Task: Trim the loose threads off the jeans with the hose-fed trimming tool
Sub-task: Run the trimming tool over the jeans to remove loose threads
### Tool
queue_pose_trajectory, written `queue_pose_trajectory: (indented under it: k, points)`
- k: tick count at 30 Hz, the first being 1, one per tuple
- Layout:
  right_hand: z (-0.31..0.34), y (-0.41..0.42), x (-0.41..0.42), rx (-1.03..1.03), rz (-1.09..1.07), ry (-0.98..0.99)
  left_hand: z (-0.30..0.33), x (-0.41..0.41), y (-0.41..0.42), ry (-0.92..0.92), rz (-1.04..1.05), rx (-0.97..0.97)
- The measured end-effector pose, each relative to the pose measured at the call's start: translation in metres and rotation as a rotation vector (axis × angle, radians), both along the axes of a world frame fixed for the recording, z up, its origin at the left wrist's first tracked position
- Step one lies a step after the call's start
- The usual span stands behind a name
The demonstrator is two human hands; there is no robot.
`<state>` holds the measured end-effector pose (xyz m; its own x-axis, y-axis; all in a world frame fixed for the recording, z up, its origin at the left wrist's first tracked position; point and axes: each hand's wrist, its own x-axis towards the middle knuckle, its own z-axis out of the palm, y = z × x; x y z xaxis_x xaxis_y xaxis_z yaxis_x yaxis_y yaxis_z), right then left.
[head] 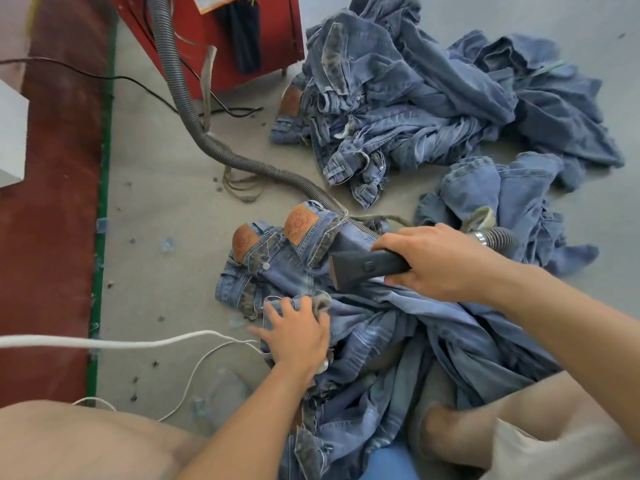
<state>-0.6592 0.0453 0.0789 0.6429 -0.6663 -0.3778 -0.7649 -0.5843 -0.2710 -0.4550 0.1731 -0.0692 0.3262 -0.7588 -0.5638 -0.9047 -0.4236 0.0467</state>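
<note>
Two bare knees at the bottom edge, a heap of jeans (398, 341) draped between them and spreading forward over the grey floor (156, 202). Left hand (298, 336) laid palm-down on a fold of that denim near a waistband, fingers (277, 311) spread and fairly straight, pressing the cloth flat, not curled round anything. Just beyond and to the right, right hand (436, 259) wrapped round the dark handle of the trimming tool (367, 263), fingers curled under the grip, thumb side on top. Tool head wide and wedge-shaped, pointing left, its mouth resting on the jeans just beside the left hand's fingertips, close but apart. Two tan leather patches (298, 225) on waistbands directly beyond the tool head. Ribbed grey hose (194, 123) joined behind the right hand by a metal ring, looping away over the floor and rising toward a red cabinet (242, 39) at the top. White cord (138, 342) crossing the floor from the left edge toward the left hand. Thread scraps scattered over the floor. Farther right, a second, larger pile of jeans (433, 98), well apart from both hands. Red strip with a green edge (100, 202) along the left side.
</note>
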Motion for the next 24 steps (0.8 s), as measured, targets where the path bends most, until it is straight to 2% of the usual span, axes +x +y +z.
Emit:
queue_pose_trajectory:
  k: [4, 6, 9, 11, 16, 18, 20, 22, 24]
  points:
    - [0.005, -0.006, -0.002, 0.018, -0.04, -0.014, 0.002, 0.011, 0.017, 0.216, 0.296, -0.117]
    - [0.006, -0.007, -0.003, 0.014, -0.038, -0.012, 0.004, 0.014, 0.018, 0.418, 0.617, -0.099]
    - [0.004, -0.006, -0.004, 0.014, -0.024, -0.02, 0.014, 0.025, 0.017, 0.804, 1.23, 0.012]
    - [0.002, -0.004, -0.005, 0.013, -0.003, -0.005, 0.019, 0.031, 0.014, 0.947, 1.425, 0.029]
    - [-0.005, 0.001, -0.01, 0.014, 0.082, 0.079, 0.041, 0.023, 0.004, 1.212, 1.589, 0.104]
    - [-0.007, 0.0, -0.012, 0.018, 0.125, 0.112, 0.045, 0.024, 0.005, 1.326, 1.476, 0.225]
    - [-0.008, -0.001, -0.014, 0.027, 0.149, 0.132, 0.044, 0.026, 0.003, 1.347, 1.308, 0.292]
    - [-0.009, -0.002, -0.015, 0.037, 0.149, 0.129, 0.044, 0.025, 0.004, 1.307, 1.24, 0.259]
    - [-0.011, -0.002, -0.015, 0.032, 0.144, 0.108, 0.042, 0.023, 0.006, 1.31, 1.277, 0.224]
